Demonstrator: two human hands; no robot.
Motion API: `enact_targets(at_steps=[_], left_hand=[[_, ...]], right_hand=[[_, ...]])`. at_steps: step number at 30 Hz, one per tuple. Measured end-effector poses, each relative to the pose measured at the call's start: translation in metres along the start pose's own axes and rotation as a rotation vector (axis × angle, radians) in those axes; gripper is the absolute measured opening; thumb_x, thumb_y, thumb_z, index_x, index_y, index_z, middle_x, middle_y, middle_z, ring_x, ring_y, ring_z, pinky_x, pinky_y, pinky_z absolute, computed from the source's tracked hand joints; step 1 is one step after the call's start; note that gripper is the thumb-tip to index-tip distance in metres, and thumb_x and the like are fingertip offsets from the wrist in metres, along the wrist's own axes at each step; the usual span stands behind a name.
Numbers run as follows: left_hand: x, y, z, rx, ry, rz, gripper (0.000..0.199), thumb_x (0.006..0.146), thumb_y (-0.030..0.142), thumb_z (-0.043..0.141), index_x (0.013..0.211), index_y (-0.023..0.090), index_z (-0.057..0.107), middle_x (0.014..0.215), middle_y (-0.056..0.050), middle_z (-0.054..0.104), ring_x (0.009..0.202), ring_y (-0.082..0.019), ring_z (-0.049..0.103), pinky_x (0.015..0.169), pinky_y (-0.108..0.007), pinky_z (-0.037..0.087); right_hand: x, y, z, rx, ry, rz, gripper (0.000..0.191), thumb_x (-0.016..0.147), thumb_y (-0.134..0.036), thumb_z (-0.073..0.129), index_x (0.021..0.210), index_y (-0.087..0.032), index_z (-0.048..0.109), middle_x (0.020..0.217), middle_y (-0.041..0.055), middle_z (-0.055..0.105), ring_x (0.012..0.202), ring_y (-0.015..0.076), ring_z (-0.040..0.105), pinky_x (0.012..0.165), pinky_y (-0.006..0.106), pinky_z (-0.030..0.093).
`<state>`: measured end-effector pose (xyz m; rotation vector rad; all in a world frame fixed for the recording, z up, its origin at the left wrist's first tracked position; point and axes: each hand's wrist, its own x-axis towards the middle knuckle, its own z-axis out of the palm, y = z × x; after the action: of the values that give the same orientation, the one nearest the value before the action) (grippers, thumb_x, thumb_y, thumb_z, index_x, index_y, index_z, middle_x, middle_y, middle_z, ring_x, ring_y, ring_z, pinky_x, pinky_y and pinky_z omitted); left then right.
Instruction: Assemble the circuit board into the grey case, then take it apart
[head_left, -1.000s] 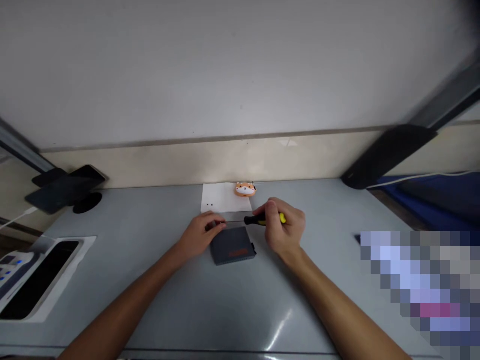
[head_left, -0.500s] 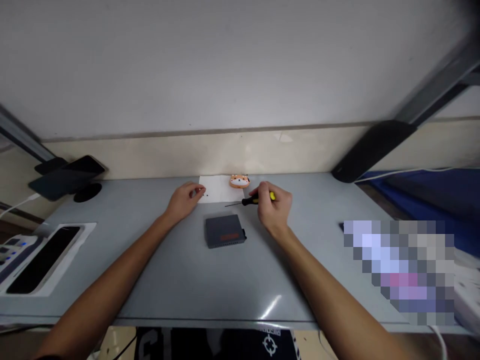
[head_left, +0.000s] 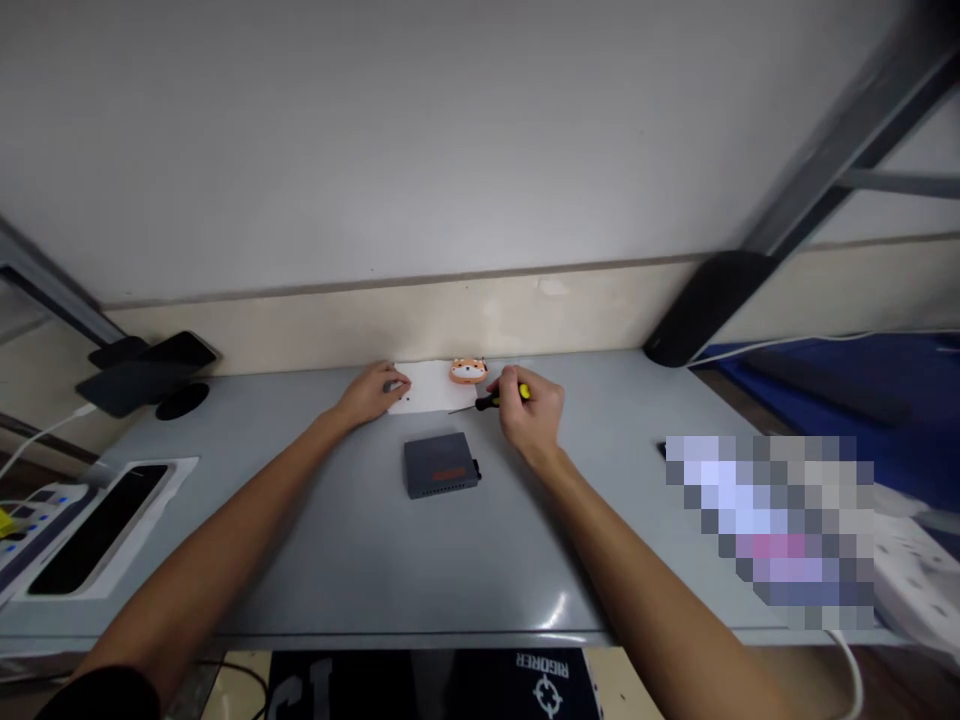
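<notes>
My right hand (head_left: 531,410) is wrapped round the black-and-yellow handle of a screwdriver (head_left: 489,401), whose thin shaft points left over the front edge of a white paper sheet (head_left: 431,385). Over the left part of that sheet, my left hand (head_left: 373,392) has its thumb and fingertips brought together; whatever is between them is too small to make out. Tiny dark bits (head_left: 408,399), perhaps screws, lie on the paper just below those fingertips. Nearer to me sits a flat dark grey box (head_left: 441,465) with orange marking, touched by neither hand.
An orange animal-face case (head_left: 469,371) rests at the paper's back right. On the left are a phone on a stand (head_left: 150,372), another phone (head_left: 97,530) lying flat and a power strip (head_left: 45,520). A black cylinder (head_left: 694,310) stands back right, near a blurred-out item (head_left: 772,520).
The whole view has shifted slightly, so the desk objects appear a little to one side. Both hands keep nearly the same places, and the screwdriver stays in my right hand.
</notes>
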<state>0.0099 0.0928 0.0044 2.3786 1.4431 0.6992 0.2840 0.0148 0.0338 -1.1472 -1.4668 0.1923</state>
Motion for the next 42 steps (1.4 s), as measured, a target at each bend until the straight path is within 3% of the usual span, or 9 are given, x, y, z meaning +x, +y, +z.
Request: enact_targets(at_steps=[4, 8, 11, 15, 20, 31, 33, 37, 42], left_hand=[[-0.003, 0.007, -0.012, -0.001, 0.020, -0.010, 0.030, 0.098, 0.037, 0.054, 0.106, 0.018, 0.077, 0.102, -0.008, 0.066, 0.098, -0.021, 0.060, 0.092, -0.034, 0.048], [-0.034, 0.030, -0.019, -0.053, 0.046, 0.010, 0.032, 0.101, 0.038, 0.049, 0.114, 0.021, 0.073, 0.113, -0.009, 0.066, 0.105, -0.021, 0.061, 0.096, -0.037, 0.050], [-0.072, 0.053, -0.015, -0.130, -0.086, 0.149, 0.035, 0.097, 0.039, 0.059, 0.130, 0.028, 0.065, 0.132, -0.008, 0.060, 0.124, -0.025, 0.056, 0.110, -0.043, 0.044], [-0.103, 0.071, -0.005, -0.126, -0.247, 0.210, 0.070, 0.082, 0.047, 0.079, 0.145, 0.035, 0.052, 0.145, -0.008, 0.051, 0.133, -0.030, 0.048, 0.116, -0.050, 0.039], [-0.105, 0.076, 0.003, -0.114, -0.240, 0.215, 0.073, 0.082, 0.038, 0.079, 0.148, 0.036, 0.048, 0.142, -0.008, 0.054, 0.131, -0.030, 0.050, 0.116, -0.051, 0.037], [-0.108, 0.072, 0.009, -0.140, -0.219, 0.197, 0.064, 0.089, 0.034, 0.073, 0.148, 0.039, 0.049, 0.156, -0.003, 0.044, 0.140, -0.028, 0.045, 0.119, -0.048, 0.039], [-0.107, 0.073, 0.009, -0.170, -0.240, 0.159, 0.062, 0.091, 0.037, 0.072, 0.148, 0.040, 0.048, 0.158, -0.002, 0.042, 0.140, -0.028, 0.046, 0.119, -0.047, 0.040], [-0.105, 0.072, 0.014, -0.198, -0.236, 0.058, 0.077, 0.086, 0.042, 0.078, 0.153, 0.042, 0.039, 0.160, -0.004, 0.038, 0.143, -0.030, 0.044, 0.119, -0.050, 0.040], [-0.103, 0.070, 0.021, -0.175, -0.163, 0.040, 0.087, 0.080, 0.048, 0.083, 0.153, 0.037, 0.038, 0.150, -0.007, 0.047, 0.138, -0.030, 0.047, 0.118, -0.049, 0.040]], right_hand=[[0.000, -0.002, 0.000, -0.015, -0.011, -0.050, 0.043, 0.097, -0.032, 0.046, 0.062, -0.019, 0.067, 0.060, 0.0028, 0.067, 0.057, 0.0155, 0.061, 0.061, 0.028, 0.043], [0.003, -0.001, -0.005, -0.079, 0.012, -0.099, 0.042, 0.095, -0.029, 0.046, 0.057, -0.020, 0.063, 0.056, 0.0026, 0.064, 0.053, 0.0151, 0.058, 0.058, 0.028, 0.041], [0.009, -0.004, -0.014, -0.146, -0.021, -0.155, 0.043, 0.092, -0.025, 0.047, 0.049, -0.020, 0.055, 0.048, 0.0012, 0.057, 0.047, 0.0133, 0.051, 0.055, 0.029, 0.035], [0.013, -0.019, -0.024, -0.149, -0.254, -0.253, 0.042, 0.089, -0.021, 0.048, 0.047, -0.020, 0.047, 0.045, -0.0012, 0.050, 0.044, 0.0112, 0.043, 0.053, 0.030, 0.028], [0.007, -0.035, -0.018, -0.086, -0.377, -0.376, 0.041, 0.088, -0.019, 0.049, 0.049, -0.021, 0.039, 0.046, -0.0026, 0.040, 0.045, 0.0111, 0.035, 0.053, 0.031, 0.025], [-0.001, -0.034, -0.011, 0.088, -0.296, -0.300, 0.043, 0.091, -0.015, 0.047, 0.048, -0.021, 0.045, 0.045, -0.0024, 0.045, 0.044, 0.0109, 0.040, 0.051, 0.030, 0.029], [0.002, -0.032, -0.016, 0.094, -0.232, -0.286, 0.043, 0.091, -0.015, 0.049, 0.048, -0.021, 0.047, 0.046, -0.0017, 0.048, 0.045, 0.0113, 0.042, 0.051, 0.030, 0.031], [-0.004, -0.037, -0.016, 0.176, 0.028, -0.149, 0.041, 0.092, -0.013, 0.047, 0.052, -0.021, 0.054, 0.048, -0.0013, 0.049, 0.045, 0.0117, 0.043, 0.049, 0.030, 0.031], [-0.027, -0.056, 0.005, 0.200, -0.180, -0.356, 0.037, 0.093, -0.015, 0.043, 0.059, -0.023, 0.055, 0.049, -0.0008, 0.051, 0.047, 0.0131, 0.045, 0.052, 0.030, 0.036]])
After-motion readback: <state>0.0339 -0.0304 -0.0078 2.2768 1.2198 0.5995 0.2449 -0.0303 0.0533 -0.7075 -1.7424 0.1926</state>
